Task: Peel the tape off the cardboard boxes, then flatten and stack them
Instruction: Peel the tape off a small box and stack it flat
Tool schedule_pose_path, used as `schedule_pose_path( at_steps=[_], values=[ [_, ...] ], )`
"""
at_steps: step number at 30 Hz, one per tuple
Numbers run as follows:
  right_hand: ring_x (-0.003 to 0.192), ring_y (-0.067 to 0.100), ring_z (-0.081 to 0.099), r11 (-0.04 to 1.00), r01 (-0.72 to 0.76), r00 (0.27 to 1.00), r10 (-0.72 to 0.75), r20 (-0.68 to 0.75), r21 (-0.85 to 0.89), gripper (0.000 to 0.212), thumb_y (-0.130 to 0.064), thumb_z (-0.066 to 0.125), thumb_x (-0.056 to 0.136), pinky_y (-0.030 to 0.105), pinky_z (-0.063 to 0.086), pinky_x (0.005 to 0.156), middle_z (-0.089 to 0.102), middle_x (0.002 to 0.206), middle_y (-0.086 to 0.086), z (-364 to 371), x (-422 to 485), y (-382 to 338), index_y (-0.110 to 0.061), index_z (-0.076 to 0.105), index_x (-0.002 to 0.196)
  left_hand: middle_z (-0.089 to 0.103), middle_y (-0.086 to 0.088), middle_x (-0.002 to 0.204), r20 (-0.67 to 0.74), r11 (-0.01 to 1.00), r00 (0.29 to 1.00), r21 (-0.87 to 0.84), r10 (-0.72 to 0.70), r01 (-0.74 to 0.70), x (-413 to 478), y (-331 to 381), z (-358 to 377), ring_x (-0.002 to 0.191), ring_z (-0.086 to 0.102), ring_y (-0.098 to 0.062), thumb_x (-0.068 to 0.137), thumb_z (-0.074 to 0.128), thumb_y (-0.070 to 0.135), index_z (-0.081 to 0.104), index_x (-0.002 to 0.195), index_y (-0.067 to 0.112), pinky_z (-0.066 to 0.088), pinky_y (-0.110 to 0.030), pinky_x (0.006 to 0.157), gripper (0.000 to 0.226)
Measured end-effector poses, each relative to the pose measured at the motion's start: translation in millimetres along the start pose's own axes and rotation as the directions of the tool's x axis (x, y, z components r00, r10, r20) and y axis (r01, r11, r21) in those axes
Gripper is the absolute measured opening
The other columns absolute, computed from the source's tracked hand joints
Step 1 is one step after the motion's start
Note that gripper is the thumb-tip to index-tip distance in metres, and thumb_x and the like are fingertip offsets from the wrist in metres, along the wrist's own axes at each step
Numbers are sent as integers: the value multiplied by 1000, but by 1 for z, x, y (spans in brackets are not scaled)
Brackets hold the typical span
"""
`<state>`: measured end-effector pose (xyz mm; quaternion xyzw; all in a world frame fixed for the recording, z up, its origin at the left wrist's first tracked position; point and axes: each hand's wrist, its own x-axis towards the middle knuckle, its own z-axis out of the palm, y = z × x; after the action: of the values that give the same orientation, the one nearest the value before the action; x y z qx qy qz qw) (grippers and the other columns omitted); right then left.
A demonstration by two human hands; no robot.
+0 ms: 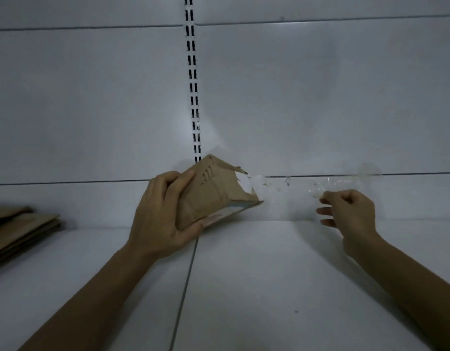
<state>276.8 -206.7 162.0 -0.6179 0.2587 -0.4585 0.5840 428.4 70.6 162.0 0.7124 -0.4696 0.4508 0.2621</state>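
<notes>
The left hand (pixel 163 211) grips the cardboard box (pixel 213 193) while the clear tape (pixel 289 184) stretches sideways from the box's torn edge to the right hand (pixel 350 211), which pinches its far end.

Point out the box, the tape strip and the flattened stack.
box (pixel 213 196): head view, its brown front face.
tape strip (pixel 289 193): head view, stretched clear middle.
flattened stack (pixel 26 224): head view, top sheet.

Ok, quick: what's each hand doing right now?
Left hand: grips the cardboard box.
Right hand: fingers pinch the clear tape, which stretches from the box.
</notes>
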Motion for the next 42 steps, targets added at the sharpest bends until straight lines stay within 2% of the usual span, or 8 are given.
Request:
schedule_pose_path(
  at_steps=[8,13,16,20,27,32,37,42],
  values=[
    [64,20,61,987,-86,975,111,-194,136,23,-5,47,97,19,51,40,62,100,18,-20,16,6,-3,51,120,46,-7,133,-296,742,748,-561,-594,367,4,-4,-12,115,53,-8,81,50,52,27,135,23,53,-32,89,65],
    [50,19,55,998,59,993,-60,106,11,15,-8,52,97,20,47,40,63,73,11,-2,-6,-5,-9,64,106,43,-2,130,-131,995,988,-70,-80,71,2,16,2,117,44,-22,65,67,55,33,137,17,40,-36,94,88],
    [54,15,61,997,74,979,-78,189,30,18,-6,49,97,22,50,46,66,76,10,6,-11,-8,-11,65,102,53,-11,125,117,916,922,121,369,-382,2,33,13,112,49,-26,76,57,66,44,134,18,39,-40,93,76],
    [87,20,68,962,274,947,-268,178,-12,19,-3,53,94,26,58,60,68,92,-1,3,-9,-4,-16,65,92,61,-8,119,206,909,898,76,389,-411,-1,44,19,104,55,-26,80,47,72,57,125,17,40,-35,87,71],
    [79,22,65,-33,945,102,-915,390,-325,31,-3,43,96,28,49,64,71,88,7,19,-36,-14,-5,72,86,65,9,100,119,983,992,-174,-37,58,12,60,10,82,61,-10,80,28,80,37,134,33,49,-28,68,72],
    [71,23,56,-227,946,-109,-896,431,-232,11,-5,48,95,29,37,64,66,79,8,34,-57,-17,-9,57,90,51,8,137,114,973,993,-231,28,-1,6,67,4,116,55,-14,63,50,84,24,145,31,48,-33,90,101],
    [61,23,54,-79,967,48,-877,478,-242,2,-8,62,82,33,41,58,61,71,6,33,-56,-13,-8,61,80,69,-4,110,-85,974,972,-36,220,-224,10,83,11,96,64,-26,91,47,56,45,135,25,54,-41,71,54],
    [66,6,59,742,670,667,-588,459,-24,22,-2,69,78,21,50,63,64,73,-16,26,-58,-31,-18,57,86,70,-7,94,-117,920,920,-80,374,-384,7,85,6,85,58,-17,92,44,49,51,127,16,52,-35,69,48]
  ],
)
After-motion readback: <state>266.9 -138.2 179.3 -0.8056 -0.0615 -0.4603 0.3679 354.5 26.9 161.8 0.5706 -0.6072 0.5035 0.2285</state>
